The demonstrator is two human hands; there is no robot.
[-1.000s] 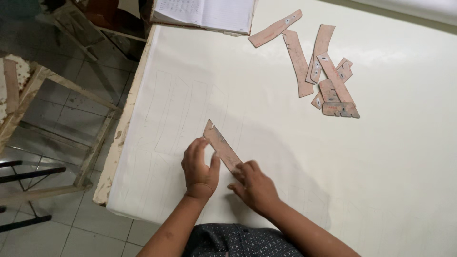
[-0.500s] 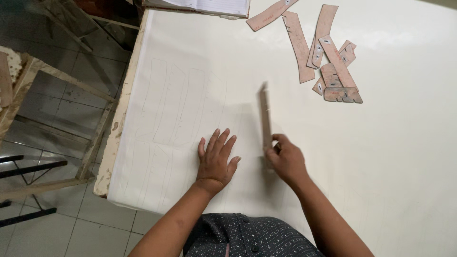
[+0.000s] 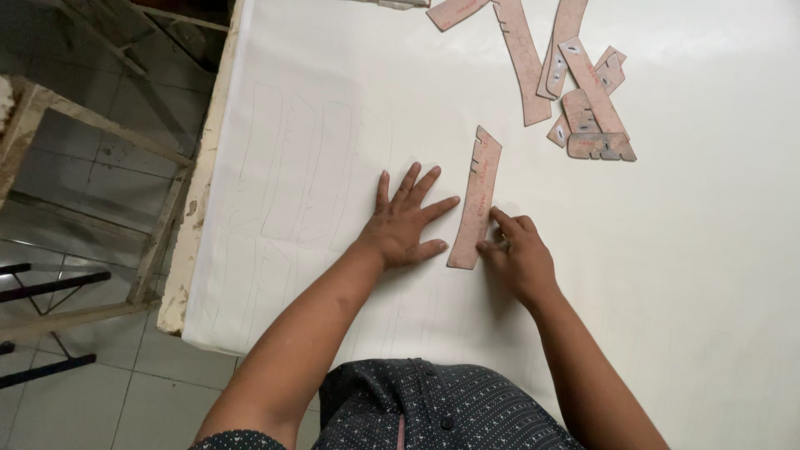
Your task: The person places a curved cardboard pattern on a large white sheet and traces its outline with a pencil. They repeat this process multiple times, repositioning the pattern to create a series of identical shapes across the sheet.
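Both hands flank a cardboard template (image 3: 477, 200) (spare templates (image 3: 575, 83) well apart).

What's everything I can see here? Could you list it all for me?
Pattern strip: one, pinkish-brown, flat on the sheet between the hands.
Pile of pattern pieces: several, pinkish-brown, overlapping at top right.
White sheet: one, covering the table, faint pencil outlines at its left.
Wooden frame: one, pale, on the tiled floor at left.
Left hand: fingers spread, flat on the sheet beside the strip.
Right hand: fingertips on the strip's lower right edge.
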